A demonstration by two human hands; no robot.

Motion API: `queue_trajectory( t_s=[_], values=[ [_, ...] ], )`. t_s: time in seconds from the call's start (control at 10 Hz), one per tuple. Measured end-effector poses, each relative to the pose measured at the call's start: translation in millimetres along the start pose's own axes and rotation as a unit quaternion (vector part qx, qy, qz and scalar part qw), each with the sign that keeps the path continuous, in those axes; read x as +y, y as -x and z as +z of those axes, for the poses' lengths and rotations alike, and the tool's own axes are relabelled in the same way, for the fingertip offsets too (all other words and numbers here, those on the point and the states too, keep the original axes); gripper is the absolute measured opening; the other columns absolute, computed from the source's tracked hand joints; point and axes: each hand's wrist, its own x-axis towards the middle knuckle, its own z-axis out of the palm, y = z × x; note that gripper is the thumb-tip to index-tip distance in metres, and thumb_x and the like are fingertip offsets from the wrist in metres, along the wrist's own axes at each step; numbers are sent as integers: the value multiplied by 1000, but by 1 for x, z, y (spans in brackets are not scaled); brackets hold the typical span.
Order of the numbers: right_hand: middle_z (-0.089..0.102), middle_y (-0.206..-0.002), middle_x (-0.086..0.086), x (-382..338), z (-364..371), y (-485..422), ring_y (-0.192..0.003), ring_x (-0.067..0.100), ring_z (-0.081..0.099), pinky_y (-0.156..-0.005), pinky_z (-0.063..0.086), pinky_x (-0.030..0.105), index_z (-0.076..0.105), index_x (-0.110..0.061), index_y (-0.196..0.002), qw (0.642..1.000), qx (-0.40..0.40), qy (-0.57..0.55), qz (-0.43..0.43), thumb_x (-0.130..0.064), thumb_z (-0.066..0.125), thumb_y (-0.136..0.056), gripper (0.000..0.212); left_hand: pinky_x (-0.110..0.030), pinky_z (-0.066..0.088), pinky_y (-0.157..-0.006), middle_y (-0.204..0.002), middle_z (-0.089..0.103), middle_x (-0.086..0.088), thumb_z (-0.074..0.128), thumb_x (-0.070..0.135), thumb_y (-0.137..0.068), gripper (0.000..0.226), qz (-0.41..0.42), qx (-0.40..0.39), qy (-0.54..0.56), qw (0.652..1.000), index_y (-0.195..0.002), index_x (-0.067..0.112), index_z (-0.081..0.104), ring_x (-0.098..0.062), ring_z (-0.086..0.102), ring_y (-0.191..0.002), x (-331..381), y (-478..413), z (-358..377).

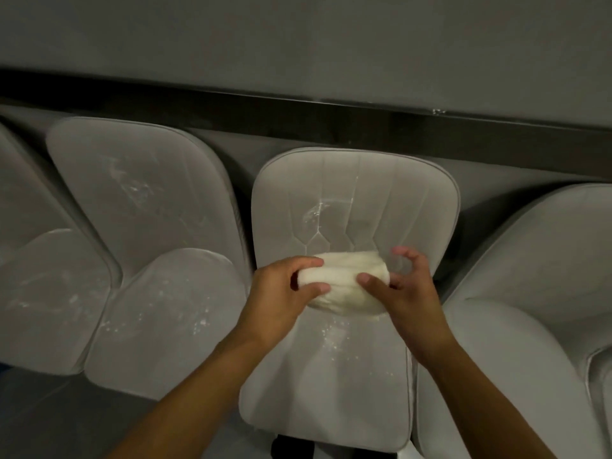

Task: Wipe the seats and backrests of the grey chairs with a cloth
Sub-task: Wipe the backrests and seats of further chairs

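While left grip [281, 293], right grip [407, 293] hold ends, cloth [344, 276] spans left-right.

White cloth [344, 279]; grey chairs [357, 200]

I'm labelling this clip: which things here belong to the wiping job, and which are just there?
Job: cloth, left hand, right hand, middle chair, left chair, right chair.
Just there: wall, rail, floor.

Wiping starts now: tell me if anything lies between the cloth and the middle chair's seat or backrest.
Nothing visible does. The left hand and right hand hold the cloth over the seat, in front of the backrest.
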Motion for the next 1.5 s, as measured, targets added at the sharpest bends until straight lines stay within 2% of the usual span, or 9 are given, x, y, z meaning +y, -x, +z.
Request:
queue_trajectory(
  t_s=[0.1, 0.3, 0.4, 0.6, 0.8, 1.1, 1.3, 1.4, 1.5],
  values=[
    [66, -100, -10, 1, 5, -8, -95, 12, 66, -74, 51, 11, 34, -42, -138, 987, -27, 157, -19, -42, 67, -87, 60, -5, 41, -89, -114, 52, 13, 73, 29, -92, 9, 99, -15, -133, 986, -101, 27, 72, 1, 54, -106, -9, -3, -7],
    [33, -154, -10, -11, 17, -16, -146, 11, 22, -122, 8, 33, 40, -52, -136, 903, -168, 375, -122, -80, 66, -65, 81, -28, 51, -75, -91, 64, 15, 59, 29, -102, 10, 145, -161, -124, 968, -99, 39, 60, -9, 63, -87, -5, -18, -22],
    [63, -102, -13, -12, 35, -24, -96, 5, 61, -86, 53, 26, 51, -41, -99, 920, -191, 339, -45, -50, 77, -78, 35, -21, 52, -81, -99, 62, 18, 62, 32, -99, 7, 147, -149, -96, 973, -105, 37, 62, -8, 62, -96, -1, -25, -21],
    [70, -113, -6, 15, 46, -33, -102, 14, 67, -85, 57, 34, 59, -30, -127, 981, -145, 81, 101, -26, 69, -91, 37, -15, 51, -78, -103, 57, 17, 60, 39, -99, 15, 124, -52, -129, 982, -112, 39, 53, -1, 59, -91, 5, -58, -24],
    [65, -125, 4, 54, 53, -37, -110, 28, 64, -92, 54, 57, 50, -32, -138, 977, 83, -108, 162, -30, 64, -94, 46, -42, 48, -104, -141, 38, -4, 44, 35, -106, 34, 113, 71, -269, 954, -139, 28, 45, -25, 44, -128, 9, -123, -61],
    [65, -98, 5, -18, 88, -103, -86, 21, 63, -84, 52, 41, 57, -18, -117, 885, 327, -309, 123, -21, 55, -101, 17, -53, 42, -112, -149, 25, -12, 70, 41, -92, 102, 161, -118, -456, 867, -159, 30, -6, -32, 42, -130, 7, -179, -69],
    [39, -151, 12, -26, 162, -126, -131, 27, 45, -107, 35, 27, 25, -20, -156, 945, 313, -93, 11, -11, 44, -102, 58, -48, 39, -115, -145, 20, -14, 74, 36, -90, 112, 157, -162, -461, 858, -158, 29, -14, -34, 40, -129, 5, -191, -73],
    [17, -163, 4, 14, 185, -112, -145, 30, 26, -107, 21, 28, 18, -20, -158, 979, 201, 4, -31, -1, 41, -97, 67, -47, 36, -117, -146, 15, -12, 70, 39, -93, 111, 142, -195, -462, 853, -155, 32, -22, -32, 39, -131, 6, -194, -76],
    [37, -153, 8, 50, 193, -106, -141, 29, 36, -108, 28, 28, 36, -21, -151, 990, 141, -4, 20, -10, 45, -101, 52, -46, 39, -116, -145, 14, -8, 70, 36, -94, 110, 128, -188, -451, 863, -155, 33, -22, -28, 39, -129, 5, -191, -72]
  ],
)
